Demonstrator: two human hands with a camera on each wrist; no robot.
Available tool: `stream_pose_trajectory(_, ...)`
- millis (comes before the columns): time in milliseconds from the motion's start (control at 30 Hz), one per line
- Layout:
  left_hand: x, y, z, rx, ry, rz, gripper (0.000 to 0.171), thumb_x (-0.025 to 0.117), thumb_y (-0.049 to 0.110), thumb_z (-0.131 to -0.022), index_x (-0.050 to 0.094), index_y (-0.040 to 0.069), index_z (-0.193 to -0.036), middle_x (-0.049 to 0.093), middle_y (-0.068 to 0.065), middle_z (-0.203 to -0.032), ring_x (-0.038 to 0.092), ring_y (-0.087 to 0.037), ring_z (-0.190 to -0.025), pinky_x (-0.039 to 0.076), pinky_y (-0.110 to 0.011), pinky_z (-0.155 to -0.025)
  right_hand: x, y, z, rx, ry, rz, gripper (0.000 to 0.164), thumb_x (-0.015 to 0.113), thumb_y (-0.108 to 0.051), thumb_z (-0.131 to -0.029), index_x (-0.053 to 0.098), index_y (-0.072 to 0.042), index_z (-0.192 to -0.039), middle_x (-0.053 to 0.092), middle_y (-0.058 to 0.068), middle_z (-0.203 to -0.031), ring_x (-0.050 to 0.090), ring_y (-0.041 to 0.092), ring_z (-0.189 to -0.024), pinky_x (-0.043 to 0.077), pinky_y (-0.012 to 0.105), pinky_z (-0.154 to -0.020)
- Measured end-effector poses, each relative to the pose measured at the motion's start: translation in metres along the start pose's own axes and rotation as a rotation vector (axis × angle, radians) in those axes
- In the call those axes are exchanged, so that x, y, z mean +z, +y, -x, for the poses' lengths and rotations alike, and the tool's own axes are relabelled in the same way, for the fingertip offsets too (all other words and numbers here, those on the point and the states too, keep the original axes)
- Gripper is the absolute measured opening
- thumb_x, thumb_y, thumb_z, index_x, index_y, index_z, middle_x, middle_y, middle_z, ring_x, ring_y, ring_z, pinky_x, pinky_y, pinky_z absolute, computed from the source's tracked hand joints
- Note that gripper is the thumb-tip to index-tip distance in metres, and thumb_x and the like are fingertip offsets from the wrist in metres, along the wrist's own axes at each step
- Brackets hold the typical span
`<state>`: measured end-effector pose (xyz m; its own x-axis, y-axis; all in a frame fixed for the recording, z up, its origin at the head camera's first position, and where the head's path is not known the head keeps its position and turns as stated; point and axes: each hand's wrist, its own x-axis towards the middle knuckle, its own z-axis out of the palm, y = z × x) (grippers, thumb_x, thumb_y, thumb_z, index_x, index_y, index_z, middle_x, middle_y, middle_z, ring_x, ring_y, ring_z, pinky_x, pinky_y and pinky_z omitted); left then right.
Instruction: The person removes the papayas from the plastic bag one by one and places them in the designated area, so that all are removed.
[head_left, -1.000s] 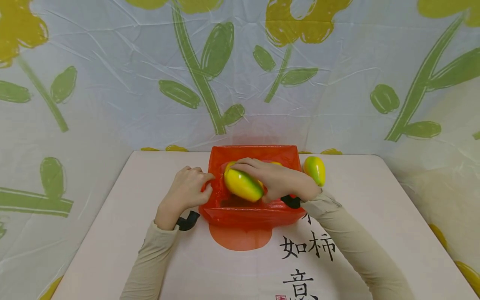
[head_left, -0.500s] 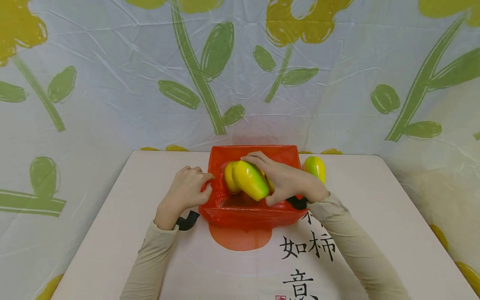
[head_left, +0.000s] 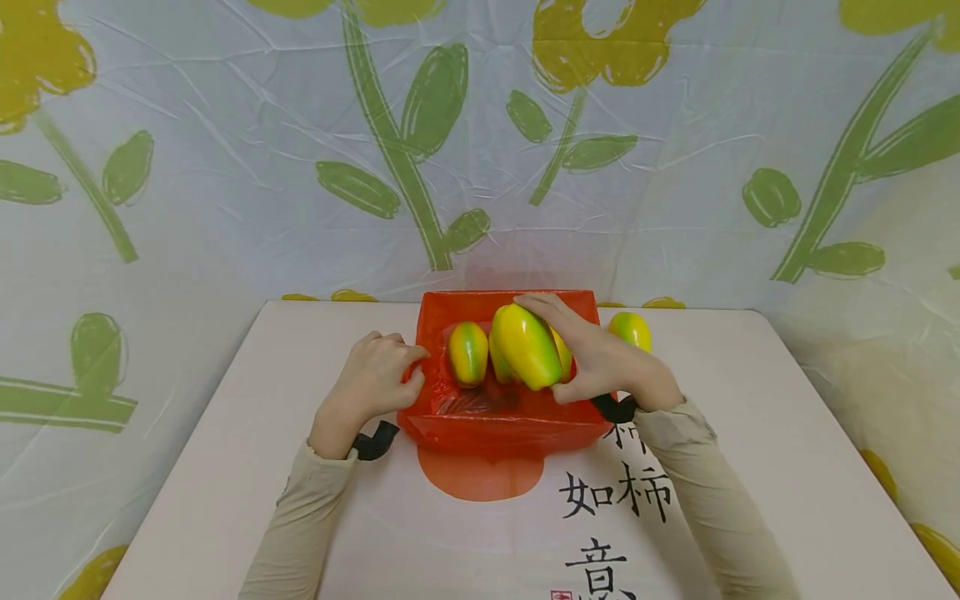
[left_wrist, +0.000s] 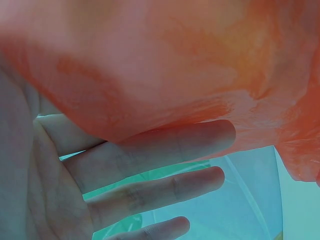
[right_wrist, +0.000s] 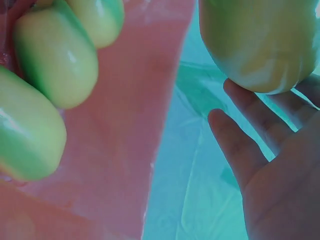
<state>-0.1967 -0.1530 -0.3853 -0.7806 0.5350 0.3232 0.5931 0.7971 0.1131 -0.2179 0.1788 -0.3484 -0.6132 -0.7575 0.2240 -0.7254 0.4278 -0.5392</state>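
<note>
A yellow-green mango (head_left: 525, 346) is in my right hand (head_left: 600, 354), over the red plastic bag (head_left: 495, 433); fingers reach over its top and the thumb is at its lower end. The right wrist view shows the held mango (right_wrist: 260, 45) apart from several mangoes in the bag, such as one mango (right_wrist: 57, 55). One mango (head_left: 468, 354) lies at the bag's left; others are partly hidden behind the held one. My left hand (head_left: 371, 375) pinches the bag's left rim. In the left wrist view, straight fingers (left_wrist: 160, 150) extend along its outside, thumb and index tips hidden by red plastic (left_wrist: 150, 65).
Right of the bag, another mango (head_left: 632, 331) stands on the pale table cover (head_left: 225, 483), partly behind the right wrist. Black brush characters (head_left: 618, 492) mark the cover in front. A flower-printed curtain (head_left: 480, 150) closes off the back and sides.
My right hand has moved right with the mango, which has risen and tilted more upright. The mango at the bag's left is uncovered. My left hand stays at the rim.
</note>
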Motion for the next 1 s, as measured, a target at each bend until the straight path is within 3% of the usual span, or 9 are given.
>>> stream_pose_trajectory(167, -0.001, 0.001, 0.0, 0.004, 0.003, 0.0, 0.026, 0.058, 0.014, -0.078, 0.077, 0.009, -0.096, 0.064, -0.001, -0.068, 0.055, -0.02, -0.065, 0.04, -0.033, -0.062, -0.005, 0.005, 0.013, -0.011, 0.086, -0.037, 0.109, 0.073, -0.015, -0.063, 0.019, -0.016, -0.158, 0.021, 0.002, -0.157, 0.034, 0.019, -0.134, 0.038, 0.047, -0.106)
stream_pose_trajectory(300, -0.001, 0.001, -0.001, 0.005, 0.005, 0.0, 0.026, 0.058, 0.013, -0.078, 0.077, 0.009, -0.096, 0.065, -0.001, -0.069, 0.056, -0.02, -0.066, 0.041, -0.034, -0.062, -0.009, 0.009, 0.024, -0.007, 0.162, -0.073, 0.109, 0.072, -0.016, -0.063, 0.019, -0.013, -0.158, 0.021, 0.008, -0.157, 0.032, 0.023, -0.135, 0.031, 0.05, -0.109)
stream_pose_trajectory(533, 0.0, 0.0, 0.0, 0.001, 0.0, -0.004, 0.027, 0.058, 0.014, -0.078, 0.077, 0.01, -0.097, 0.065, 0.0, -0.07, 0.057, -0.021, -0.068, 0.041, -0.034, -0.064, -0.023, -0.013, 0.04, -0.002, 0.292, -0.131, 0.104, 0.065, 0.002, -0.058, 0.021, 0.007, -0.153, 0.025, 0.024, -0.15, 0.036, 0.017, -0.127, 0.031, 0.024, -0.103)
stream_pose_trajectory(600, 0.001, 0.0, -0.001, -0.001, -0.002, -0.003, 0.027, 0.058, 0.014, -0.079, 0.077, 0.01, -0.098, 0.066, -0.001, -0.071, 0.057, -0.021, -0.068, 0.041, -0.034, -0.064, -0.026, -0.016, 0.044, -0.008, 0.326, -0.132, 0.102, 0.064, 0.005, -0.059, 0.022, 0.008, -0.152, 0.026, 0.026, -0.148, 0.037, 0.013, -0.125, 0.033, 0.021, -0.099)
stream_pose_trajectory(833, 0.002, -0.002, -0.002, 0.008, 0.006, -0.002, 0.027, 0.058, 0.015, -0.079, 0.077, 0.01, -0.097, 0.068, -0.001, -0.074, 0.058, -0.021, -0.068, 0.041, -0.034, -0.064, -0.026, 0.02, 0.068, 0.031, 0.435, -0.19, 0.106, 0.071, 0.012, -0.057, 0.025, 0.001, -0.152, 0.032, 0.017, -0.151, 0.04, 0.017, -0.126, 0.035, 0.026, -0.101)
stream_pose_trajectory(1000, 0.003, -0.003, -0.002, 0.012, 0.011, 0.0, 0.028, 0.058, 0.014, -0.078, 0.077, 0.01, -0.097, 0.069, -0.002, -0.075, 0.059, -0.022, -0.069, 0.042, -0.034, -0.065, -0.028, 0.046, 0.086, 0.055, 0.493, -0.246, 0.112, 0.071, 0.018, -0.056, 0.023, -0.005, -0.154, 0.027, 0.013, -0.157, 0.039, 0.022, -0.131, 0.034, 0.027, -0.104)
